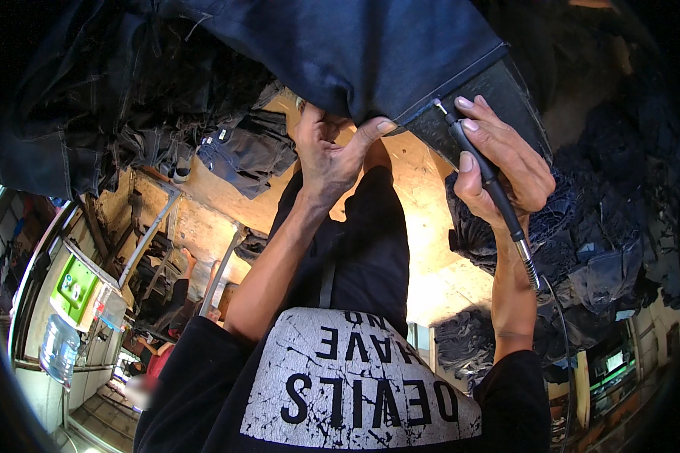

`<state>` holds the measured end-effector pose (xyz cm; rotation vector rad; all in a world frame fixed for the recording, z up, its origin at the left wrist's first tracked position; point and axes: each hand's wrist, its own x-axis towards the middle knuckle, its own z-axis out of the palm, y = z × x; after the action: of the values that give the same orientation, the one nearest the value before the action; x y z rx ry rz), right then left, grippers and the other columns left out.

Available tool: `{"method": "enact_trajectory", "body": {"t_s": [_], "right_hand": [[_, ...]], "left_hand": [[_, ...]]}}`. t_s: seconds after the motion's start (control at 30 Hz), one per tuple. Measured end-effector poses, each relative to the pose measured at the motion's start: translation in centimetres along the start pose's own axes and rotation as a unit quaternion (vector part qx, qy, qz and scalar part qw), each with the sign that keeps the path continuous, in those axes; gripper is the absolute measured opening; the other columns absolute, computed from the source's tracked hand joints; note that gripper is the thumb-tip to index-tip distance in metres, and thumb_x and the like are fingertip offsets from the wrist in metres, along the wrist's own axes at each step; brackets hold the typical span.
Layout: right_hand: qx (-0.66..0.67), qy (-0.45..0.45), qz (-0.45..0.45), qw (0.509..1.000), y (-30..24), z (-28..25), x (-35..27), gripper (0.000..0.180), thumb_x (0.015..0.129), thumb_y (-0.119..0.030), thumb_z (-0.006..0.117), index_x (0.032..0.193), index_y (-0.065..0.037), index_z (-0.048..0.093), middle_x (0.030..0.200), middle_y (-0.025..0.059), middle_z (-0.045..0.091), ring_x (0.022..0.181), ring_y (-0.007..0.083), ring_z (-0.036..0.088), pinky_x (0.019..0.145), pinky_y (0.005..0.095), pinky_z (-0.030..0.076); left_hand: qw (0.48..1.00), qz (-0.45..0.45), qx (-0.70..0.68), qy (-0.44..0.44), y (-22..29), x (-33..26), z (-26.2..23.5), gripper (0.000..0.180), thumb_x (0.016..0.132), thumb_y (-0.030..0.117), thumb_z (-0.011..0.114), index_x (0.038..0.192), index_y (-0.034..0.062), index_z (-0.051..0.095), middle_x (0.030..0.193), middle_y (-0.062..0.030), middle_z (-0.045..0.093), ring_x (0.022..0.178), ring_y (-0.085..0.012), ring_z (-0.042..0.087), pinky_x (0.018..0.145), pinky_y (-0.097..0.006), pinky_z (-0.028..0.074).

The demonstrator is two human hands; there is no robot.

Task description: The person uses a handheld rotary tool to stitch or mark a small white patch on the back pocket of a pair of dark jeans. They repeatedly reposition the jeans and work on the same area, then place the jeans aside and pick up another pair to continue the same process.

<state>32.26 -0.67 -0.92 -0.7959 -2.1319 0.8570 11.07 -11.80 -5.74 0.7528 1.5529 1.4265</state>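
A dark blue denim garment spreads across the top of the view, its hem running slantwise. From under the hem sticks out a flat dark panel; whether it is a board or more cloth, I cannot tell. At the hem's lower left corner, my left hand pinches the cloth, thumb on top. My right hand grips a black pen-shaped rotary tool with a metal spring sleeve and a thin cable. The tool's small metal tip is at the hem, beside the dark panel.
Heaps of dark garments lie at left and right. A folded denim piece rests on the tan floor. At far left are a green tray and a water bottle. Another person's arm shows beyond metal bars.
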Motion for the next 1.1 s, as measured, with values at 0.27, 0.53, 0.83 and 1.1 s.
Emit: {"method": "enact_trajectory", "body": {"t_s": [0.27, 0.53, 0.83, 1.1], "right_hand": [[0.003, -0.001, -0.001, 1.000, 0.0, -0.1, -0.1, 0.027, 0.090, -0.007, 0.070, 0.113, 0.006, 0.078, 0.113, 0.0271, 0.079, 0.113, 0.0406, 0.077, 0.103, 0.0566, 0.059], [-0.008, -0.013, 0.012, 1.000, -0.1, -0.5, 0.0, 0.029, 0.088, -0.004, 0.068, 0.114, 0.006, 0.077, 0.114, 0.0275, 0.078, 0.115, 0.0409, 0.076, 0.104, 0.0563, 0.059], [-0.008, 0.018, 0.016, 1.000, 0.1, -0.3, -0.1, 0.029, 0.088, -0.004, 0.067, 0.114, 0.007, 0.077, 0.113, 0.0276, 0.078, 0.113, 0.0406, 0.077, 0.103, 0.0556, 0.060], [0.016, 0.000, 0.006, 1.000, 0.2, -0.3, -0.2, 0.028, 0.086, -0.006, 0.070, 0.110, 0.006, 0.078, 0.108, 0.0258, 0.079, 0.111, 0.0407, 0.077, 0.102, 0.0554, 0.061]], "left_hand": [[0.999, 0.030, 0.037, 0.014, -0.9, 0.3, -0.1, 0.063, 0.082, 0.030, 0.097, 0.127, 0.0019, 0.064, 0.117, -0.0128, 0.074, 0.112, -0.0263, 0.072, 0.103, -0.039, 0.055], [0.996, 0.063, 0.041, 0.041, -1.7, 0.3, 0.4, 0.063, 0.083, 0.031, 0.097, 0.127, 0.0022, 0.063, 0.115, -0.0123, 0.074, 0.108, -0.0245, 0.074, 0.098, -0.037, 0.057], [0.997, 0.053, 0.058, 0.017, -3.0, 0.5, 0.2, 0.065, 0.086, 0.003, 0.090, 0.141, 0.0001, 0.056, 0.134, -0.0107, 0.068, 0.129, -0.0213, 0.064, 0.116, -0.036, 0.045], [0.998, 0.055, 0.023, 0.019, -4.0, 0.7, -0.1, 0.067, 0.086, 0.011, 0.093, 0.140, 0.0015, 0.056, 0.139, -0.0106, 0.065, 0.133, -0.0224, 0.060, 0.117, -0.037, 0.042]]}}
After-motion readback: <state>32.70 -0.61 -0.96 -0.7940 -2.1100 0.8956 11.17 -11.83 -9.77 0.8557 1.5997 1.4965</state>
